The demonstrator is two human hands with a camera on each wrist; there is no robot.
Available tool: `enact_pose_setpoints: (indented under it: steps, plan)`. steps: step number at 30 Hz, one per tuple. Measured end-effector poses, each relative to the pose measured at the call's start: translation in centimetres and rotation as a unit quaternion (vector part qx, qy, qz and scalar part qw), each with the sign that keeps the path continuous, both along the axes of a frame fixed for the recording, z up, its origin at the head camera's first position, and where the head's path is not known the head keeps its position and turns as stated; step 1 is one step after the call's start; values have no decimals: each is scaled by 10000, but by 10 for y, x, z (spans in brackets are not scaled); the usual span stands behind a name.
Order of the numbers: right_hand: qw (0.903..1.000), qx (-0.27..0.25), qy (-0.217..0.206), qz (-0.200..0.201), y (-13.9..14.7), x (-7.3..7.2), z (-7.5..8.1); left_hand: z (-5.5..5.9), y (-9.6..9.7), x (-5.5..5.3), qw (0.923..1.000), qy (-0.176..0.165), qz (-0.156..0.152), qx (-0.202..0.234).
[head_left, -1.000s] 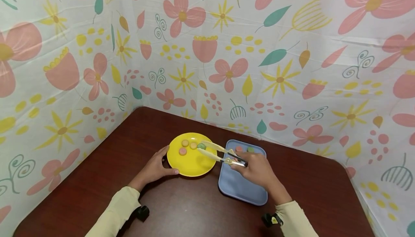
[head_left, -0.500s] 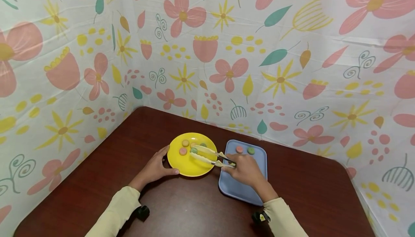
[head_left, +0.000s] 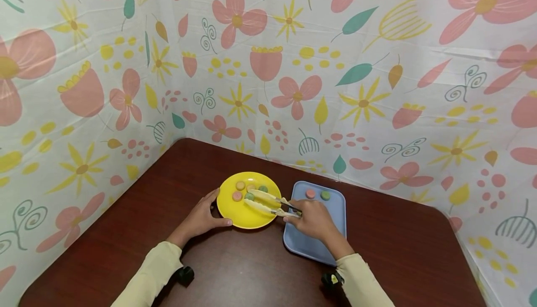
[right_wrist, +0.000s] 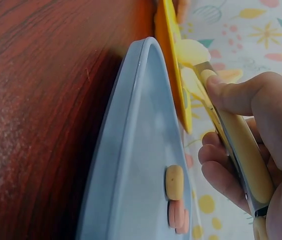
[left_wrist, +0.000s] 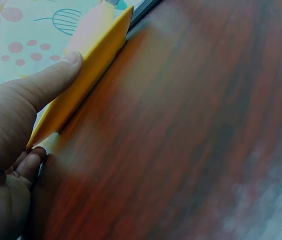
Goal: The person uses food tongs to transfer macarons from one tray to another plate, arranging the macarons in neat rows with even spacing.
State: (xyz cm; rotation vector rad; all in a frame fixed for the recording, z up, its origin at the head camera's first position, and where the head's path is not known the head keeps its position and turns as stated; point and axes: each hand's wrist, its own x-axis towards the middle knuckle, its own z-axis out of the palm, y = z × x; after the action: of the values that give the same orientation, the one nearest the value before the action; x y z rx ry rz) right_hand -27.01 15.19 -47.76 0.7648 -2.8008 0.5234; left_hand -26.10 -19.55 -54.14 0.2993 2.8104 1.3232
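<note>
In the head view my left hand grips the near left rim of a yellow plate, thumb on the edge and fingers around the side. On it lie small round macaron-like pieces: a yellow one, a pink one, a green one and another partly hidden. My right hand grips cream-tipped metal tongs, reaching over the plate. Their tips stand either side of a second green macaron; whether they touch it is unclear.
Right of the plate lies a blue tray, partly covered by my right hand. It bears a pink macaron and a green macaron. The right wrist view shows a tan-looking piece there too. A flowered cloth borders the brown table.
The right hand has moved left with the tongs, bringing the second green macaron left and down among the other pieces. Between the last two frames it shifts only slightly. The left hand stays put.
</note>
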Motion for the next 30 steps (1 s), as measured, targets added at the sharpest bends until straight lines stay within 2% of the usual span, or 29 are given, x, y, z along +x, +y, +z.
enact_pose_setpoints:
  steps: [6, 12, 20, 30]
  plan:
    - [9999, -4, -82, -61, 4, 2, 2, 0, 0, 0, 10000, 6, 2, 35]
    - [9999, -73, 39, -108, 15, 6, 12, 0, 0, 1, 10000, 29, 10, 57]
    - [9993, -38, -2, -361, 40, 19, 28, 0, 0, 1, 9999, 99, -65, 64]
    - [9965, 118, -31, -829, 79, 38, 33, 0, 0, 1, 10000, 13, -11, 35]
